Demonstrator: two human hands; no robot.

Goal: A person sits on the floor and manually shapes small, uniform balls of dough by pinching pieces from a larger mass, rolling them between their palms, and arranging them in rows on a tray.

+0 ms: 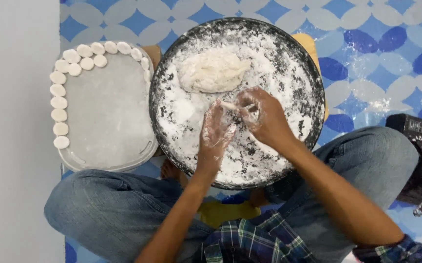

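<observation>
A round black pan (313, 87) dusted with white flour lies on the floor in front of my crossed legs. A big lump of white dough (212, 71) rests in its far half. Over the pan's middle, my left hand (215, 132) and my right hand (263, 116) are floury and meet on a small piece of dough (230, 105), pinched between the fingers of both. To the left stands a grey tray (106, 112) with several small round dough discs (59, 103) lined along its left and top edges.
The floor is covered by a blue-and-white patterned mat (376, 53). A pale wall or board (16, 131) runs down the left side. Dark floury objects (418, 134) sit at the right beside my knee. A yellow board edge (308, 43) shows under the pan.
</observation>
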